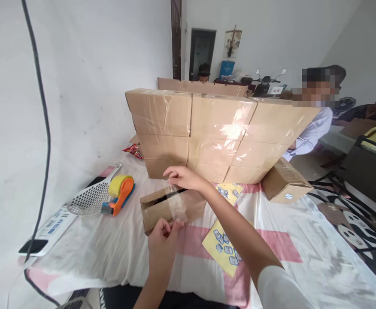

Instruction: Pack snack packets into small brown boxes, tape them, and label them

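Observation:
A small cardboard box (157,216) lies on the cloth in front of me, with a dark gap along its top seam. A strip of clear packing tape (177,206) runs across that seam. At the box's near side, my left hand (162,236) is closed, thumb and fingertips pinching the tape's near end against the edge. My right hand (184,177) reaches over the far side, its bent fingers closed on the tape's other end. To the left, an orange and blue tape dispenser (120,199) carries a yellowish roll.
A wall of taped cardboard boxes (213,137) stands behind the small box. Another box (286,182) sits at right. A perforated white skimmer (91,199), black phone (33,247) and yellow printed sheet (222,246) lie on the cloth. A person's sleeve (315,131) shows beyond.

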Available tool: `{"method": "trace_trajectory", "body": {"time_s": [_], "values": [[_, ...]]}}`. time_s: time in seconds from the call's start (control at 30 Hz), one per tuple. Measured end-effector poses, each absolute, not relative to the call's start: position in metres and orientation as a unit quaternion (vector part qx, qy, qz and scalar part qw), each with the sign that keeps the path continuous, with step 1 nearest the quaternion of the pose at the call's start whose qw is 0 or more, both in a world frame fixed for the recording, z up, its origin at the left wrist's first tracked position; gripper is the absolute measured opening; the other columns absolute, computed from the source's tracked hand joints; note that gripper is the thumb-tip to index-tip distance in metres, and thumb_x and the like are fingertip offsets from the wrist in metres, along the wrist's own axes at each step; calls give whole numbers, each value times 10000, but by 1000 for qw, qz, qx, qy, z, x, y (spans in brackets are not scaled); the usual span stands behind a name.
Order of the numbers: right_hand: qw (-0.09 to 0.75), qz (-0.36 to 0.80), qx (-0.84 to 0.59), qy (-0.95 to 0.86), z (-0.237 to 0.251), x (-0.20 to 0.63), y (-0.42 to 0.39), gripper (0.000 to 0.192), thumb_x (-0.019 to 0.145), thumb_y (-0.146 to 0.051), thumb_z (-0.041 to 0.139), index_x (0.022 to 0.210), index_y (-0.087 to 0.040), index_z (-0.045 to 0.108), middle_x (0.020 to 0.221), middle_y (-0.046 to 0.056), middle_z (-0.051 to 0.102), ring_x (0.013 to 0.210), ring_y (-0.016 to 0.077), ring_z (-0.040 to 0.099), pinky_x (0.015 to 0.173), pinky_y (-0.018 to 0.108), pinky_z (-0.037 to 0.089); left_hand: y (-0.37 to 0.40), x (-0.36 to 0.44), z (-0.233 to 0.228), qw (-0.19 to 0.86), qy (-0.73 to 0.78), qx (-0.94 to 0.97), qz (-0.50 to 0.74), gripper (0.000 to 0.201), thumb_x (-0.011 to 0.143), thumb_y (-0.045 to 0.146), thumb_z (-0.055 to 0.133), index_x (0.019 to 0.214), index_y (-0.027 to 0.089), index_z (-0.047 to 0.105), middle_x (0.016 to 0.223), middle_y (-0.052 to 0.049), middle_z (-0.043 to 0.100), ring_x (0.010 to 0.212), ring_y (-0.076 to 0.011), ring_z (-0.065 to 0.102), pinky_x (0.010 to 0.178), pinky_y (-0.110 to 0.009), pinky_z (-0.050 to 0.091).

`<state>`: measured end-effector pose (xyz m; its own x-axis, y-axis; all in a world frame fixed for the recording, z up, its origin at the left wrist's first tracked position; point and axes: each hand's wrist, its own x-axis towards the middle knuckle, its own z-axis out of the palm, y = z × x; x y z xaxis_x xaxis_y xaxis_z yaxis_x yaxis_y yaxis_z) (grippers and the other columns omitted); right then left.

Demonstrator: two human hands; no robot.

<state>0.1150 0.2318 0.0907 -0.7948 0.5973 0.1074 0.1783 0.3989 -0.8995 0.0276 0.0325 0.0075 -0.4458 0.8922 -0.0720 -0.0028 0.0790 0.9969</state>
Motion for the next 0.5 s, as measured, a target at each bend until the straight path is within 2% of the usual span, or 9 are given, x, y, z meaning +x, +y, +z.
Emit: {"method": "trace_trajectory", "body": {"time_s": [0.07, 0.17, 0.23, 0.3, 0.4, 0.5], "values": [[221, 473, -242, -818, 86, 114, 231, 244, 907, -185, 555, 1140, -151, 618, 795, 14, 712, 687, 117, 615, 658, 233, 453, 33, 27, 4, 366, 634, 373, 570, 503, 838, 483, 686, 631, 249, 293, 712, -28, 731, 926, -257, 757, 712, -277, 538], [237, 445, -258, -824, 78, 114, 229, 255, 909, -183, 562, 1147, -145, 647, 828, 28, 738, 724, 123, 637, 701, 242, 473, 33, 28, 1, 307, 653, 408, 559, 525, 853, 473, 662, 613, 247, 254, 615, 1, 652, 890, -250, 758, 670, -251, 512], [250, 423, -275, -826, 72, 115, 228, 265, 918, -185, 560, 1158, -154, 667, 870, 39, 761, 793, 139, 675, 778, 266, 492, 32, 29, 1, 263, 658, 436, 555, 535, 867, 461, 643, 603, 243, 232, 542, 19, 560, 852, -237, 755, 638, -230, 486], [261, 384, -297, -834, 68, 115, 227, 294, 915, -149, 545, 1166, -182, 694, 988, 51, 780, 950, 159, 708, 905, 300, 488, 32, 30, 1, 245, 656, 451, 553, 534, 883, 451, 622, 599, 241, 221, 512, 26, 499, 832, -226, 751, 627, -219, 472], [247, 323, -324, -854, 66, 115, 225, 386, 902, -72, 508, 1184, -235, 715, 1171, 31, 762, 1161, 163, 675, 1060, 334, 416, 33, 31, 0, 254, 661, 443, 549, 539, 886, 459, 616, 602, 240, 213, 534, 18, 521, 820, -217, 741, 620, -218, 466], [207, 254, -351, -877, 68, 111, 220, 365, 950, -97, 481, 1191, -242, 714, 1177, 29, 762, 1141, 192, 678, 1056, 375, 392, 33, 31, -1, 254, 664, 435, 553, 544, 883, 466, 618, 597, 241, 214, 529, 19, 501, 796, -210, 734, 603, -214, 454]]}}
